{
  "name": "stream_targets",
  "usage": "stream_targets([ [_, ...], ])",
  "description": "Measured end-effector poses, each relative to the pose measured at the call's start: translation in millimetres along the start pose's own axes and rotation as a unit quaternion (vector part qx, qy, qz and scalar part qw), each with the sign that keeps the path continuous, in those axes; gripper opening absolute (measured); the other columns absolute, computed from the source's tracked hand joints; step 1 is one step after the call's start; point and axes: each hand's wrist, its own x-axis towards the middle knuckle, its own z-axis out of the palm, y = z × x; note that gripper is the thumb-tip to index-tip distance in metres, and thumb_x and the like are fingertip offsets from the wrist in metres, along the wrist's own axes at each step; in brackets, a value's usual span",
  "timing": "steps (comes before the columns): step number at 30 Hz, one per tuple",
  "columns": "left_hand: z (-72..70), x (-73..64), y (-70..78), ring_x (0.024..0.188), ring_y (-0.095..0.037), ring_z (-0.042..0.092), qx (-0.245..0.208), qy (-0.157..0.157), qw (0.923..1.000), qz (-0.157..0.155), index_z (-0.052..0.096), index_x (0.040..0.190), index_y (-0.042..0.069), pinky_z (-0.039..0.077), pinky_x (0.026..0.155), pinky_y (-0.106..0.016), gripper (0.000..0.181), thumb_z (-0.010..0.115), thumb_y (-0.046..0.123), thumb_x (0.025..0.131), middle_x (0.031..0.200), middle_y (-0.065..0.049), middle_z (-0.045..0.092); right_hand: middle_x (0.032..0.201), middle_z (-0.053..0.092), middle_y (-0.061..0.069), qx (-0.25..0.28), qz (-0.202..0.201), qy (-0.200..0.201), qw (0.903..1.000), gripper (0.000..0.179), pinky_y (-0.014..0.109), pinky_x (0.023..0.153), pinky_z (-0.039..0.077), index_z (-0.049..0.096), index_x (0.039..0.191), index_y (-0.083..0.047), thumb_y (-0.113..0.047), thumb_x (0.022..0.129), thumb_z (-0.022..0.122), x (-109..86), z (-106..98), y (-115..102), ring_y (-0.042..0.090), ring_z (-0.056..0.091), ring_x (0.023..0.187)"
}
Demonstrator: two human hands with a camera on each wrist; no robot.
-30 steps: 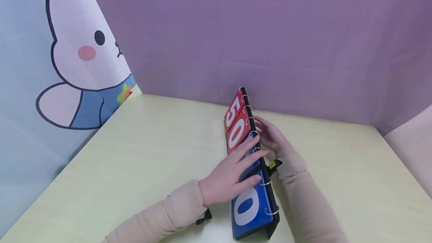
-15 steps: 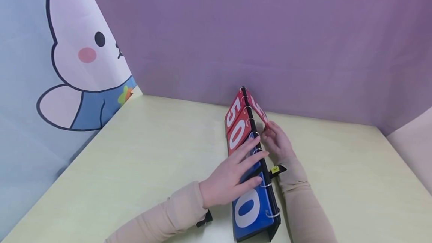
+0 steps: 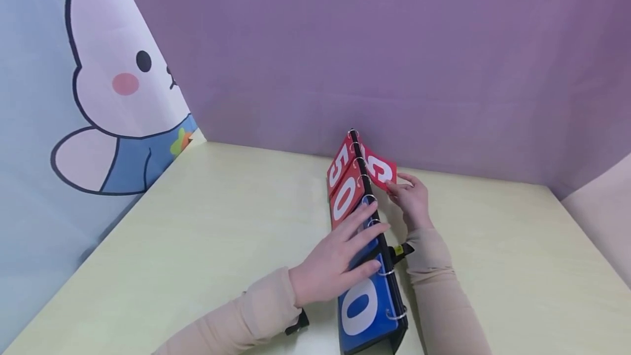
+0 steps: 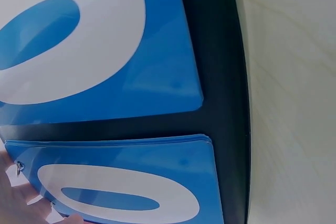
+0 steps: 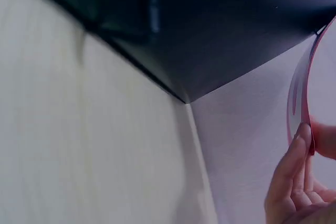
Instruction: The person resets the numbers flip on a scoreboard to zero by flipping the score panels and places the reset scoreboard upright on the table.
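A tabletop flip scoreboard point(image 3: 393, 275) stands tent-like on the table, its number cards hung on metal rings along the black top edge. On its left face are a red 5 card point(image 3: 339, 166), a red 0 card point(image 3: 344, 199) and a blue 0 card point(image 3: 360, 307). Across the blue cards lies my left hand point(image 3: 332, 262), fingers spread and fingertips at the top edge. My right hand point(image 3: 411, 199) pinches the lower corner of a red number card point(image 3: 379, 170) on the far side. In the right wrist view that card point(image 5: 299, 95) bends between thumb and fingers.
The pale table point(image 3: 236, 223) extends on both sides of the scoreboard. A purple cloth backdrop point(image 3: 394, 70) rises behind its far end. At left hangs a light blue cloth with a cartoon rabbit point(image 3: 118, 97).
My right hand has come out from behind the scoreboard, pinched a red card and swung it outward to the right, baring its white number. The left hand keeps its place.
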Motion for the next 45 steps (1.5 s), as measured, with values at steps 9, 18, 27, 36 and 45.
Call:
stream_targets([
  [9, 1.5, -1.6, -0.1, 0.147, -0.010, 0.002, -0.009, -0.005, 0.9999, -0.007, 0.031, 0.148, 0.026, 0.034, 0.110, -0.044, 0.058, 0.051, 0.039, 0.095, 0.160, 0.010, 0.003, 0.071, 0.055, -0.003, -0.058, -0.058, 0.029, 0.9963, 0.050, 0.015, 0.061, 0.054, 0.047, 0.139, -0.008, -0.012, 0.092, 0.061, -2.7, 0, 0, 0.000, 0.058, 0.053],
  [18, 4.3, -2.9, 1.2, 0.148, -0.014, 0.004, 0.004, -0.005, 1.0000, 0.002, 0.031, 0.148, 0.025, 0.034, 0.110, -0.045, 0.058, 0.051, 0.039, 0.096, 0.160, 0.006, 0.006, 0.117, 0.051, 0.006, 0.046, -0.044, 0.017, 0.9979, 0.049, 0.033, 0.103, 0.045, 0.041, 0.144, -0.015, -0.019, 0.097, 0.052, -5.9, -5, 0, 0.012, 0.055, 0.099],
  [27, 3.5, -3.7, 0.8, 0.148, -0.015, 0.006, -0.003, -0.003, 1.0000, 0.003, 0.031, 0.148, 0.024, 0.034, 0.110, -0.046, 0.058, 0.051, 0.038, 0.096, 0.160, 0.005, 0.006, 0.127, 0.048, 0.002, 0.170, -0.112, -0.024, 0.9788, 0.051, 0.025, 0.097, 0.048, 0.036, 0.146, -0.017, -0.016, 0.097, 0.052, -10.9, -4, -16, 0.012, 0.058, 0.105],
  [36, 5.1, -3.7, -2.1, 0.148, -0.014, 0.004, -0.006, 0.004, 0.9999, 0.012, 0.032, 0.148, 0.023, 0.033, 0.111, -0.047, 0.057, 0.051, 0.037, 0.096, 0.160, 0.008, 0.004, 0.114, 0.055, 0.003, 0.176, -0.216, -0.029, 0.9600, 0.049, 0.027, 0.093, 0.051, 0.042, 0.138, -0.013, -0.010, 0.092, 0.060, -14.1, 9, -70, 0.013, 0.059, 0.097],
  [45, 1.0, -1.6, -2.7, 0.148, -0.014, 0.003, -0.005, 0.009, 0.9998, 0.018, 0.032, 0.147, 0.023, 0.031, 0.112, -0.047, 0.056, 0.051, 0.035, 0.096, 0.160, 0.006, 0.005, 0.127, 0.057, 0.016, -0.156, -0.252, -0.099, 0.9500, 0.043, 0.044, 0.096, 0.049, 0.048, 0.130, -0.004, -0.024, 0.093, 0.059, -13.9, 34, -92, 0.028, 0.057, 0.114],
])
